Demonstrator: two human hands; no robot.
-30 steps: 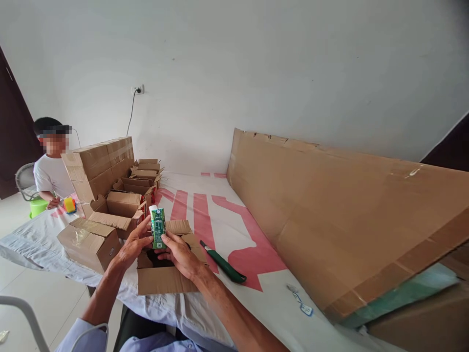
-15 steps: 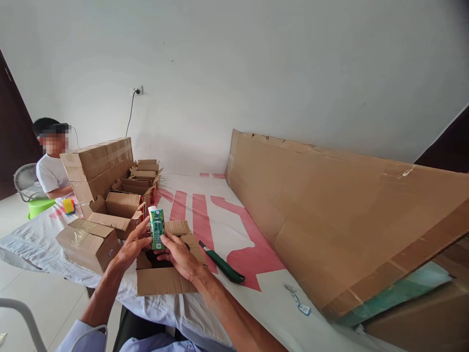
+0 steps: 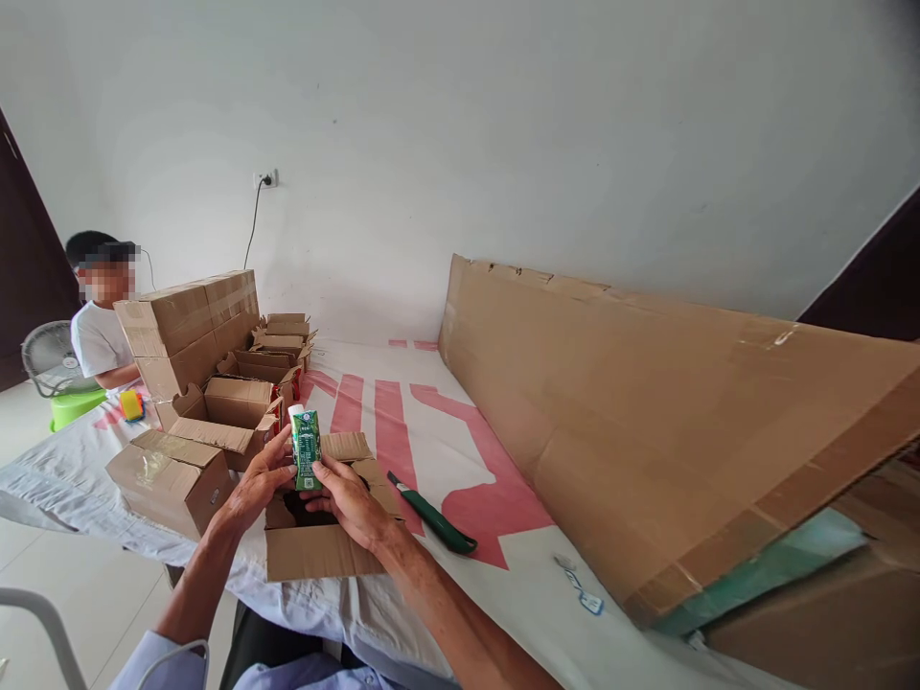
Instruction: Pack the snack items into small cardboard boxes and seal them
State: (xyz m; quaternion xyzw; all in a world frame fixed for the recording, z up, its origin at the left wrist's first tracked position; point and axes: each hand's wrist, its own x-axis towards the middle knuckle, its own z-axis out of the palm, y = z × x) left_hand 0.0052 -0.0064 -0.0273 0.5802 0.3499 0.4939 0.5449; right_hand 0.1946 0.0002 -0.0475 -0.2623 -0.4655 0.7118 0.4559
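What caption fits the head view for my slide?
Both hands, left hand and right hand, hold a green carton upright over an open cardboard box, green knife alongside.

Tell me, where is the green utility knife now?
The green utility knife lies on the white and red sheet, just right of the open cardboard box, near the right hand.

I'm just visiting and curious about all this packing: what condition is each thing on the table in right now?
Small green drink carton: upright, held above the box by both hands.
Left hand: grip closed on carton.
Right hand: fingers on carton's lower edge.
Brown cardboard box: flaps open.
Taped brown box: sealed shut.
Green-handled utility knife: lying flat, untouched.
Large cardboard sheet: leaning, tilted.
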